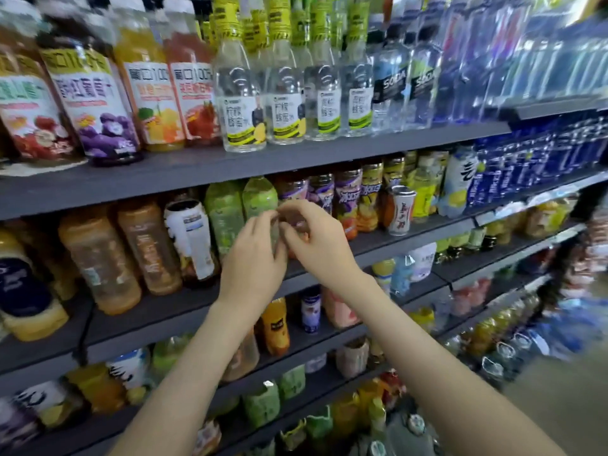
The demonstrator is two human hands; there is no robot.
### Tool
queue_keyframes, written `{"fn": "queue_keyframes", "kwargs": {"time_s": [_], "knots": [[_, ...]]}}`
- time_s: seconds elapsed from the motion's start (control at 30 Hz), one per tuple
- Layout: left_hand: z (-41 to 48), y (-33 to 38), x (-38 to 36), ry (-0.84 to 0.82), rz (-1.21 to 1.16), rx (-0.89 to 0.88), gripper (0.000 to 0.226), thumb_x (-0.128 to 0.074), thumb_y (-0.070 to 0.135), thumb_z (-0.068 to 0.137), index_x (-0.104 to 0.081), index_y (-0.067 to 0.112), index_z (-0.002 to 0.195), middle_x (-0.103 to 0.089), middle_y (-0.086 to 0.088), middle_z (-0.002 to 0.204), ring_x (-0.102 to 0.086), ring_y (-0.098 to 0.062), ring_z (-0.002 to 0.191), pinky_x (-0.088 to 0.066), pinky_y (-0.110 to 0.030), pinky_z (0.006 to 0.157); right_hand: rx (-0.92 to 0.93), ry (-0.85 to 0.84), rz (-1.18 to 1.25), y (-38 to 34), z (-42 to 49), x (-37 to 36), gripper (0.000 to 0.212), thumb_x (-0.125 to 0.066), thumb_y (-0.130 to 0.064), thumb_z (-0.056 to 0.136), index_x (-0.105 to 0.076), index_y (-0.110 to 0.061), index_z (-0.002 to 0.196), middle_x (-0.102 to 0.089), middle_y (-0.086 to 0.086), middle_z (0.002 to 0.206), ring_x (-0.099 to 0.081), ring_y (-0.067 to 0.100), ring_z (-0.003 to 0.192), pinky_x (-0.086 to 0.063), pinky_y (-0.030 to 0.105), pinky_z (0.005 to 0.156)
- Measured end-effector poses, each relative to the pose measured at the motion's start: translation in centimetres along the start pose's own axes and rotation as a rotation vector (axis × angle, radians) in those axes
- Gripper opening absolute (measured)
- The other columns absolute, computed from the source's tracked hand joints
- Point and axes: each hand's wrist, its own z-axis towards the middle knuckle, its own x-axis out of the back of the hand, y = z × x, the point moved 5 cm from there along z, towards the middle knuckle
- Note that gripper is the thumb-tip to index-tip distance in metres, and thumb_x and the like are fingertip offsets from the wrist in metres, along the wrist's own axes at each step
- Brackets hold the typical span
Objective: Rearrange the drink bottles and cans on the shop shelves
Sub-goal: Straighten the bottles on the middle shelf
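Both my hands meet at the second shelf (411, 235) from the top, in front of a row of bottles. My left hand (256, 255) grips the side of a green-labelled bottle (260, 195). My right hand (316, 238) curls round the brownish bottle with a purple label (291, 189) beside it. The lower parts of both bottles are hidden behind my fingers. A second green bottle (223, 212) stands just left of my hands.
Orange tea bottles (98, 258) and a white-labelled bottle (194, 238) stand to the left. A white can (399, 210) stands alone to the right. Clear lemon-honey bottles (240, 106) line the top shelf (263, 162). Lower shelves hold several more drinks.
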Motion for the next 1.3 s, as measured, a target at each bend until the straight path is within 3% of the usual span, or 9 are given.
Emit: {"fn": "queue_keyframes", "kwargs": {"time_s": [0.2, 0.3, 0.37, 0.67, 0.83, 1.03, 1.17, 1.3], "knots": [[1.6, 7.0, -9.7, -0.108, -0.037, 0.106, 0.034, -0.052, 0.026, 0.095, -0.047, 0.016, 0.127, -0.055, -0.004, 0.123, -0.057, -0.022, 0.104, -0.047, -0.034, 0.079, -0.239, 0.037, -0.054, 10.6, -2.4, 10.6, 0.029, -0.058, -0.014, 0.092, -0.057, -0.01, 0.12, -0.063, 0.003, 0.11, -0.058, 0.011, 0.096, -0.049, 0.025, 0.086], [2.3, 9.0, -14.7, -0.174, -0.05, 0.185, 0.036, -0.051, 0.03, 0.095, -0.046, 0.017, 0.129, -0.053, -0.002, 0.127, -0.055, -0.021, 0.109, -0.049, -0.034, 0.083, -0.421, 0.039, -0.05, 16.6, -3.6, 15.4, 0.03, -0.058, -0.017, 0.093, -0.055, -0.009, 0.122, -0.059, 0.0, 0.105, -0.054, 0.011, 0.097, -0.04, 0.014, 0.076], [2.4, 9.6, -17.4, -0.208, -0.042, 0.235, 0.036, -0.052, 0.029, 0.095, -0.046, 0.017, 0.128, -0.052, -0.002, 0.128, -0.054, -0.022, 0.11, -0.049, -0.036, 0.085, -0.511, 0.03, -0.026, 20.2, -4.2, 17.5, 0.034, -0.06, -0.021, 0.092, -0.054, -0.009, 0.123, -0.058, 0.0, 0.103, -0.056, 0.015, 0.101, -0.038, 0.017, 0.075], [4.1, 8.5, -23.2, -0.281, 0.056, 0.339, 0.038, -0.052, 0.026, 0.095, -0.044, 0.012, 0.129, -0.051, -0.009, 0.129, -0.052, -0.028, 0.111, -0.047, -0.038, 0.084, -0.671, -0.027, 0.066, 28.3, 0.3, 15.5, 0.055, -0.066, -0.028, 0.088, -0.041, -0.004, 0.131, -0.054, 0.008, 0.12, -0.052, 0.021, 0.104, -0.04, 0.029, 0.078], [6.5, 6.7, -25.3, -0.294, 0.054, 0.33, 0.038, -0.052, 0.026, 0.094, -0.045, 0.014, 0.13, -0.051, -0.008, 0.13, -0.053, -0.028, 0.112, -0.048, -0.041, 0.088, -0.662, 0.041, 0.068, 31.4, 4.4, 12.4, 0.065, -0.081, -0.032, 0.072, -0.047, -0.002, 0.119, -0.06, 0.011, 0.115, -0.058, 0.024, 0.105, -0.041, 0.028, 0.072], [7.0, 6.0, -26.6, -0.285, -0.044, 0.329, 0.036, -0.056, 0.024, 0.092, -0.049, 0.014, 0.126, -0.055, -0.007, 0.125, -0.054, -0.024, 0.112, -0.048, -0.042, 0.092, -0.594, 0.047, -0.06, 32.1, 4.3, 12.2, 0.065, -0.079, -0.039, 0.072, -0.049, -0.002, 0.116, -0.062, 0.011, 0.112, -0.06, 0.025, 0.103, -0.041, 0.027, 0.072], [5.4, 7.5, -25.2, -0.293, -0.278, 0.372, 0.048, -0.066, 0.028, 0.086, -0.047, 0.016, 0.129, -0.054, 0.001, 0.127, -0.054, -0.013, 0.113, -0.047, -0.033, 0.097, -0.514, -0.006, 0.1, 28.7, 2.4, 13.9, 0.058, -0.079, -0.042, 0.07, -0.055, -0.01, 0.113, -0.067, -0.001, 0.102, -0.063, 0.012, 0.092, -0.048, 0.023, 0.073], [1.9, 9.8, -21.1, -0.231, -0.476, 0.462, 0.064, -0.071, 0.03, 0.083, -0.039, 0.021, 0.138, -0.051, 0.017, 0.117, -0.049, -0.001, 0.112, -0.041, -0.021, 0.097, -0.447, -0.161, 0.295, 23.1, 0.6, 13.9, 0.068, -0.079, -0.055, 0.057, -0.06, -0.016, 0.11, -0.069, -0.004, 0.1, -0.066, 0.013, 0.093, -0.055, 0.04, 0.084]]}}
